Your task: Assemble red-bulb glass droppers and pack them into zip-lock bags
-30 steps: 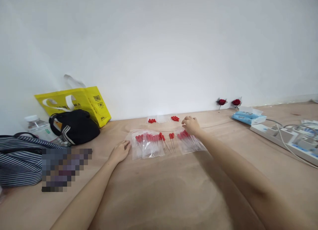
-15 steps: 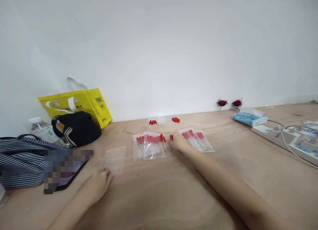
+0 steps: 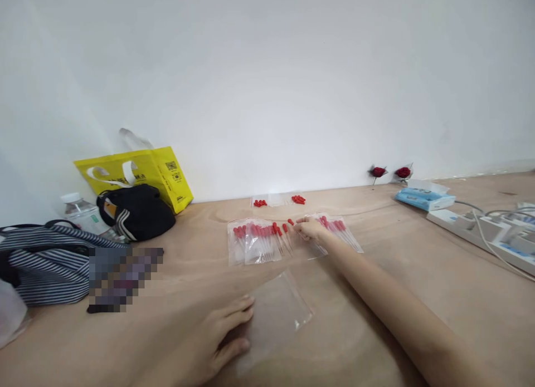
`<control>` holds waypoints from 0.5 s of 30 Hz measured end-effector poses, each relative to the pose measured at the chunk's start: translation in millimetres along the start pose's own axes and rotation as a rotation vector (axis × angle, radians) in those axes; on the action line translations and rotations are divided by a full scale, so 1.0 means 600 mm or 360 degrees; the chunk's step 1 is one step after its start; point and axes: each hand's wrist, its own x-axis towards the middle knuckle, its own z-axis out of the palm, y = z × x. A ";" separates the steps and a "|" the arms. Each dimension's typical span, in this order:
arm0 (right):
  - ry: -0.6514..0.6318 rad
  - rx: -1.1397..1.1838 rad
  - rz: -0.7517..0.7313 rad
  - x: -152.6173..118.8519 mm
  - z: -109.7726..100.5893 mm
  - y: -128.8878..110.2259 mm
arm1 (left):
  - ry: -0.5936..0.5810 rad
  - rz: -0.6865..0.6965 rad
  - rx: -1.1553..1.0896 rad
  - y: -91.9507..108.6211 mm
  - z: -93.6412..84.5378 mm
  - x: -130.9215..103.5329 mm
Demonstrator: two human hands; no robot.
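My left hand (image 3: 225, 334) rests low on the tabletop, thumb and fingers apart. Its fingertips touch the left edge of a flat, clear zip bag (image 3: 280, 306). Further off, my right hand (image 3: 310, 229) is closed at the stem of a red-bulbed dropper (image 3: 291, 222), its bulb showing left of the fingers. Loose droppers (image 3: 285, 228) lie just left of it. Beyond these, clear bags filled with droppers (image 3: 261, 245) lie overlapping. More bagged droppers (image 3: 340, 228) lie partly behind my right hand and forearm.
Small groups of red bulbs (image 3: 259, 203) lie by the wall. At left are a yellow bag (image 3: 167, 181), a black cap (image 3: 144, 214), a bottle (image 3: 81, 211) and a striped bag (image 3: 45, 264). To the right are a tissue pack (image 3: 424, 199), power strip (image 3: 468, 225) and red roses (image 3: 403, 172).
My left hand has moved right and nearer, and the clear zip bag has come with it to the middle. My right hand has shifted slightly right; more loose droppers show beside it.
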 end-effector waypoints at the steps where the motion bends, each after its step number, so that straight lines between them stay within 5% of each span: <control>1: -0.0032 0.0116 0.0056 -0.003 -0.007 -0.002 | -0.0031 0.0068 -0.0014 0.005 0.000 0.021; 9: -0.0119 0.0628 0.0053 -0.111 -0.070 0.017 | 0.0143 0.0568 0.0001 0.035 0.016 0.131; 15: 0.0172 0.0791 -0.0024 -0.177 -0.085 0.057 | 0.0239 0.0540 -0.0074 0.034 0.039 0.147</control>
